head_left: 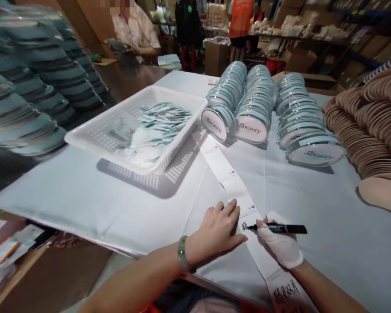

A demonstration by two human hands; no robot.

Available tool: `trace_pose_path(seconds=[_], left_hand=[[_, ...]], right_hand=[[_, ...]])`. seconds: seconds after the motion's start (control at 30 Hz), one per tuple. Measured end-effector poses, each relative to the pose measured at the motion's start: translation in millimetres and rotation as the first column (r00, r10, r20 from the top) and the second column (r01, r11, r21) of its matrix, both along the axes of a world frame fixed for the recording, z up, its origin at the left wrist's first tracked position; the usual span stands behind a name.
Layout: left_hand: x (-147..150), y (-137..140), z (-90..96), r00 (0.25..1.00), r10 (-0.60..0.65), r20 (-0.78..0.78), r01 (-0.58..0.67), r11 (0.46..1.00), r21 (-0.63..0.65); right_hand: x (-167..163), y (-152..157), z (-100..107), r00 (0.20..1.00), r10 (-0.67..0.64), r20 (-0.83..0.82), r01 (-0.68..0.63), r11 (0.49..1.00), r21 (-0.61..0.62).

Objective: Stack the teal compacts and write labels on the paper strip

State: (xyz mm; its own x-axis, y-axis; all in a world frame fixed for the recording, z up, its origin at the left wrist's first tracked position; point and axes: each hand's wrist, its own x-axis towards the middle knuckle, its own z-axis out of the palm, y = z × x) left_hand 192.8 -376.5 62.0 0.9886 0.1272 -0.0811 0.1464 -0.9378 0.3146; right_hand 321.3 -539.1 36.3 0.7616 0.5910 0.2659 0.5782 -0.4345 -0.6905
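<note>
My right hand (280,243), in a white glove with bare fingertips, grips a black marker pen (288,228). The pen's tip touches a long white paper strip (230,178), beside a freshly inked black character. Handwritten black characters also show on the strip's near end. My left hand (217,230), bare and with a green bangle (182,253) at the wrist, lies flat with fingers stretched out, pressing the strip's left edge. The strip runs away from me toward a white plastic basket (101,150), which holds many small pale-green packets (164,121).
Rows of clear packs labelled "beauty" (252,128) stand beyond the strip. Brown oval pads (348,139) are stacked at right, and bagged stacks (35,74) rise at far left. A person (137,28) works across the table; another in an orange vest (241,17) stands farther back.
</note>
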Motion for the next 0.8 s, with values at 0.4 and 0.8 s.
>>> trace_pose_path(seconds=[0.4, 0.8], left_hand=[[0.2, 0.4, 0.7, 0.999, 0.001, -0.032, -0.002, 1.000, -0.032], [0.4, 0.0, 0.1, 1.000, 0.003, -0.001, -0.003, 1.000, -0.009]], right_hand=[[2.8, -1.1, -1.3, 0.980, -0.023, -0.198, 0.041, 0.996, 0.085], [3.3, -3.6, 0.3, 0.986, 0.025, -0.164, -0.014, 0.997, 0.071]])
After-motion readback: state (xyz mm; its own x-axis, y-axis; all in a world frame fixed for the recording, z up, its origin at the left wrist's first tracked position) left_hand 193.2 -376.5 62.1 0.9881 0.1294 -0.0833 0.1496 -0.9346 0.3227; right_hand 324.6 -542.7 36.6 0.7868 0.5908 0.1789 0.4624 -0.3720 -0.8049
